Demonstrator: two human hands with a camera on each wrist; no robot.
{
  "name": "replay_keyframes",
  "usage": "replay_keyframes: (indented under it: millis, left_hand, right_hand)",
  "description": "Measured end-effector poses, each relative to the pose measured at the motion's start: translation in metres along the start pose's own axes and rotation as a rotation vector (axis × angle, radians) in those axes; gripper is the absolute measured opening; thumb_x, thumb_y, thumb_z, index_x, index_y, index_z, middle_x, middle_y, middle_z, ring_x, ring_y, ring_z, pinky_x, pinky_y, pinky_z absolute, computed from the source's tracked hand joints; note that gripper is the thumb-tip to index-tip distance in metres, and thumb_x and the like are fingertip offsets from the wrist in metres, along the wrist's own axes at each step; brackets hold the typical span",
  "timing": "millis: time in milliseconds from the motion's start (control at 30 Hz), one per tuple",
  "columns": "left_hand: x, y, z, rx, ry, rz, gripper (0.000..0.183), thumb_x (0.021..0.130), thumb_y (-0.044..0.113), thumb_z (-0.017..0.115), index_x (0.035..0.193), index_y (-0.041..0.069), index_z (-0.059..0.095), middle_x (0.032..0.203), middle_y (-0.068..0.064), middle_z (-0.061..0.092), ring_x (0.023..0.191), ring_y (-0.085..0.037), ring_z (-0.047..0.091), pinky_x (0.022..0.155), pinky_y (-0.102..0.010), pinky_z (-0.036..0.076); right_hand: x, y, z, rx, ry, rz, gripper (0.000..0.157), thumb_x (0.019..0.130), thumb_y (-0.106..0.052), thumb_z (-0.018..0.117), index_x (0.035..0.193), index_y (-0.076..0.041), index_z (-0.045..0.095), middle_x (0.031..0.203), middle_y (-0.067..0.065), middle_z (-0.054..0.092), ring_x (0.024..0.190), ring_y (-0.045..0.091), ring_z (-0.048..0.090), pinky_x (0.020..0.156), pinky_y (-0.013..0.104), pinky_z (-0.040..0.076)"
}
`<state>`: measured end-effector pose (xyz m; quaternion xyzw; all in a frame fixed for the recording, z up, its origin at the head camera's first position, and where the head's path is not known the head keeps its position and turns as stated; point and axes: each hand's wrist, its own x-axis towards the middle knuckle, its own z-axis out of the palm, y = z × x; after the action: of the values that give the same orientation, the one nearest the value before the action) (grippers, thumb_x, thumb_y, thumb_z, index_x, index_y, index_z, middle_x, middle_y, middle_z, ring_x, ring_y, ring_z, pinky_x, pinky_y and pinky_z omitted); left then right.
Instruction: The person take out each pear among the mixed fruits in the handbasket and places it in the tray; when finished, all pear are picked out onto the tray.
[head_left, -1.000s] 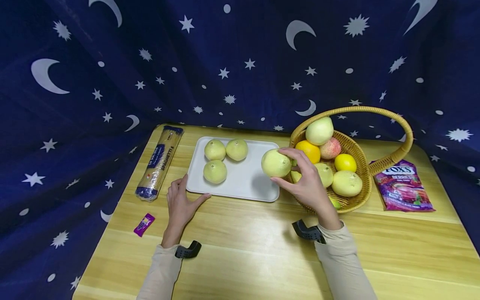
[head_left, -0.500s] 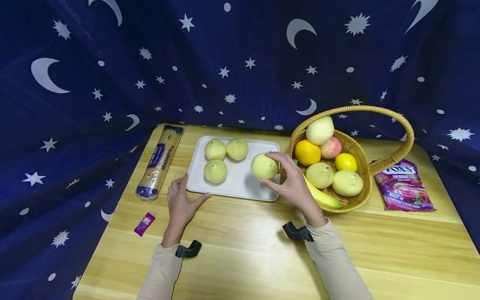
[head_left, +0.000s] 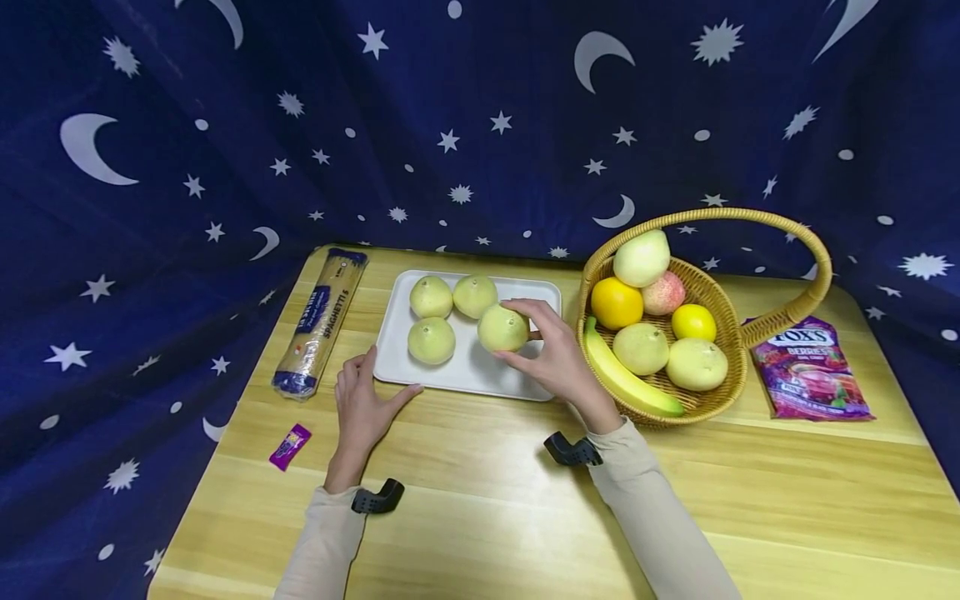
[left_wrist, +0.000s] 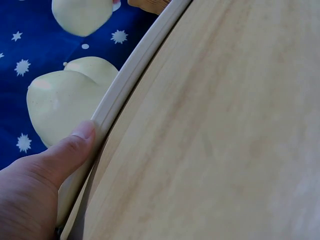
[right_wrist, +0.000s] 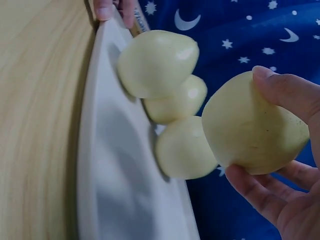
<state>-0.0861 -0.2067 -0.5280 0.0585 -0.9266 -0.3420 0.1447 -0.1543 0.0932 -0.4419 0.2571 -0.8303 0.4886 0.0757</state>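
Note:
My right hand (head_left: 551,350) holds a pale yellow-green, pomelo-like fruit (head_left: 502,329) between thumb and fingers, over the right half of a white rectangular tray (head_left: 480,385). In the right wrist view the held fruit (right_wrist: 255,125) has a tapered side, and the tray floor lies in shadow below. Three matching fruits, one of them the front fruit (head_left: 431,341), sit grouped on the tray's left half. My left hand (head_left: 366,408) rests at the tray's front left corner, thumb and index finger spread along two edges. Its thumb (left_wrist: 72,150) touches the rim in the left wrist view.
To the right stands a wicker basket (head_left: 731,367) with a tall handle, holding a banana (head_left: 630,379), an orange (head_left: 617,302), a lemon (head_left: 693,322), a peach (head_left: 663,293) and more pale fruits. Beyond it lies a candy bag (head_left: 810,371). A spaghetti pack (head_left: 321,325) and small purple wrapper (head_left: 289,447) are left.
My right hand has carried the pale fruit left from beside the basket to over the tray, near the other three. The banana has come into full view. My left hand has stayed put.

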Motion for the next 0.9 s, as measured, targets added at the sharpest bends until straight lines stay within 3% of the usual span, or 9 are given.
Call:
replay_keyframes:
  millis: [467,900]
  left_hand:
    - [0.0,0.0,0.001,-0.006,0.0,-0.002,0.101,0.064,0.052,0.088,0.147,0.015,0.043,0.124,-0.02,0.045,0.106,-0.034,0.039,0.092,-0.047,0.028]
    - [0.0,0.002,-0.001,-0.009,-0.002,-0.005,0.101,0.065,0.05,0.088,0.147,0.013,0.044,0.124,-0.021,0.045,0.107,-0.035,0.039,0.092,-0.048,0.029]
  right_hand:
    - [0.013,0.024,0.025,-0.012,-0.067,0.064,0.068,0.074,-0.02,0.087,0.134,-0.015,0.055,0.128,0.01,0.057,0.115,0.024,0.056,0.081,0.037,0.055]
    - [0.015,0.029,0.039,-0.015,-0.104,0.07,0.07,0.073,-0.018,0.088,0.134,-0.013,0.055,0.126,0.011,0.057,0.112,0.024,0.057,0.084,0.038,0.054]
